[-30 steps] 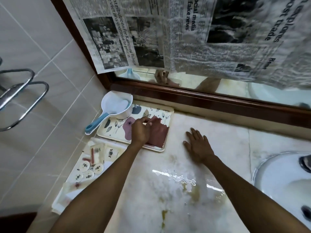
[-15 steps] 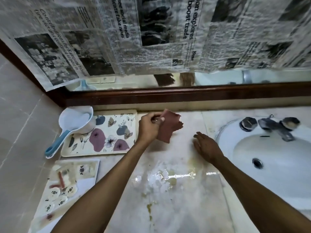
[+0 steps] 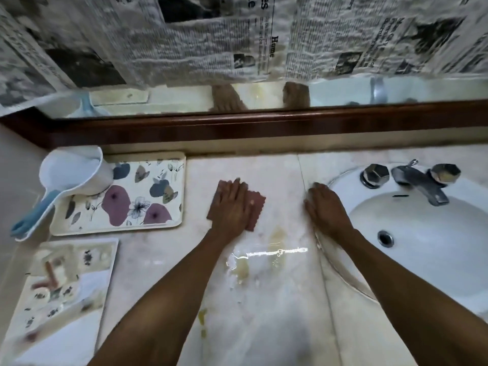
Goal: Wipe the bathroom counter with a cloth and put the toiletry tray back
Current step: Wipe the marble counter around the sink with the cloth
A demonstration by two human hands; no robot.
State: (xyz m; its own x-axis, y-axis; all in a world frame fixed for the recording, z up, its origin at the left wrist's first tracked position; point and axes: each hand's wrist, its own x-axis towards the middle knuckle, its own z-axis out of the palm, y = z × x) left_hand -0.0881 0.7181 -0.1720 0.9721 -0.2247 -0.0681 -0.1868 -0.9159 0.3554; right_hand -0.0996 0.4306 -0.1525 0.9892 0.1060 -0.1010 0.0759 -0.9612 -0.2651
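A reddish-brown cloth [image 3: 256, 207] lies flat on the marble counter [image 3: 277, 299], pressed down under my left hand [image 3: 232, 204]. My right hand [image 3: 323, 207] rests palm down on the counter beside the sink rim, holding nothing. A floral tray [image 3: 148, 196] sits at the back left against the wall. A second tray [image 3: 87, 286] with small toiletries lies at the near left. A wet patch with yellowish stains [image 3: 245, 268] spreads on the counter between my forearms.
A white scoop with a blue handle [image 3: 68, 178] rests on the floral tray's left end. The white sink [image 3: 435, 247] with its metal tap [image 3: 422, 180] fills the right. A wooden mirror frame [image 3: 237, 128] runs along the back, newspaper covering the mirror above.
My left hand lifted the cloth off the floral tray, carried it right and laid it flat on the counter. My right hand shifted toward the sink rim. The view swung right.
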